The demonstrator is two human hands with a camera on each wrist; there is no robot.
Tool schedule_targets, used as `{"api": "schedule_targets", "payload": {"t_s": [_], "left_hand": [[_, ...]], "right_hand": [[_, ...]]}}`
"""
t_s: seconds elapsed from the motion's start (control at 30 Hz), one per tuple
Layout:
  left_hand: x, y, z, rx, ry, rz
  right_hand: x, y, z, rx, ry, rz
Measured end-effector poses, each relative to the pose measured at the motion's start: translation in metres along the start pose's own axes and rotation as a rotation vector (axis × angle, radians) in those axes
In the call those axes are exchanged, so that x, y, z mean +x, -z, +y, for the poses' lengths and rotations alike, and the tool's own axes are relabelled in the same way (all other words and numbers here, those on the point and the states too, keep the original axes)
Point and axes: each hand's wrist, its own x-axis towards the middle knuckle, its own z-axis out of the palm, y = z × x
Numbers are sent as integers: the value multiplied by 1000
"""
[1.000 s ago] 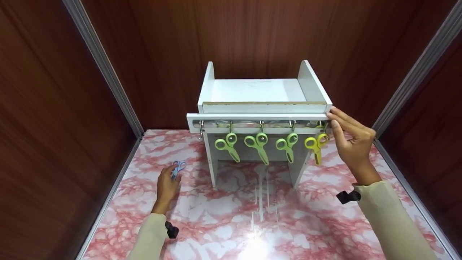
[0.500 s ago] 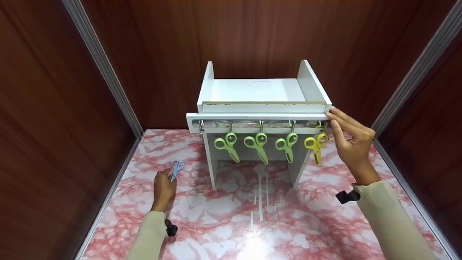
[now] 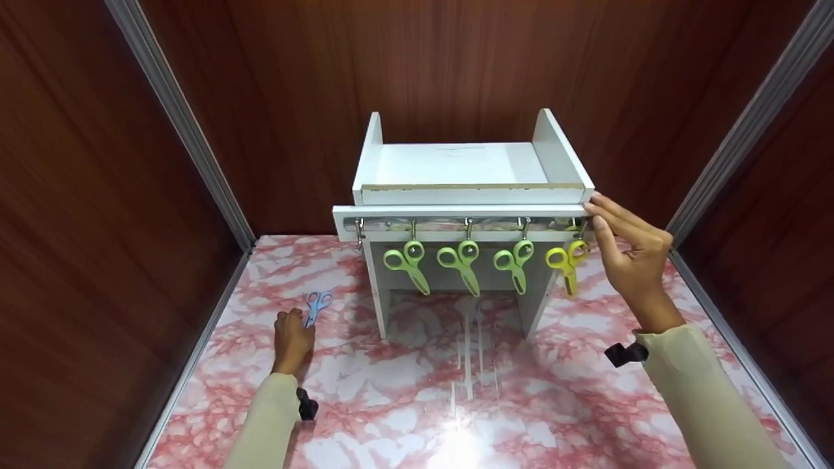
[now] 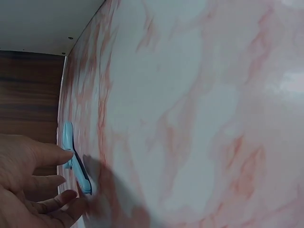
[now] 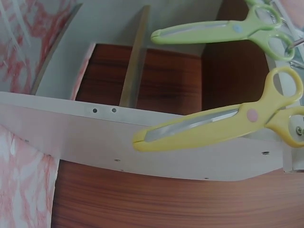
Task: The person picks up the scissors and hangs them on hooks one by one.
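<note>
Pale blue scissors lie on the marbled table, handles pointing away. Just left of them is my left hand. In the left wrist view its fingers are loosely bent, and one fingertip overlaps the blue scissors; contact is unclear. My right hand pinches the right end of a white hook rail, thumb in front and fingers above. Several green scissors hang from the rail's hooks by one handle loop. Yellow scissors hang nearest that hand, large in the right wrist view.
Behind the rail stands a white shelf unit with raised sides and two side panels reaching the table. At the rail's left end is a hook without scissors. Brown wood-look walls enclose the table.
My left hand has drawn back slightly leftward and toward me, uncovering more of the blue scissors, which stay in place. My right hand keeps its hold. The head view has shifted a little.
</note>
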Motion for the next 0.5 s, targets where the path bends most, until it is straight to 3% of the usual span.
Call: {"api": "schedule_targets", "payload": {"t_s": [0.17,0.5], "left_hand": [[2,-1,0,30,-10,12],[2,-3,1,38,38,-24]], "right_hand": [[-3,1,10,-7,-5,9],[-5,2,19,-5,3,8]]}}
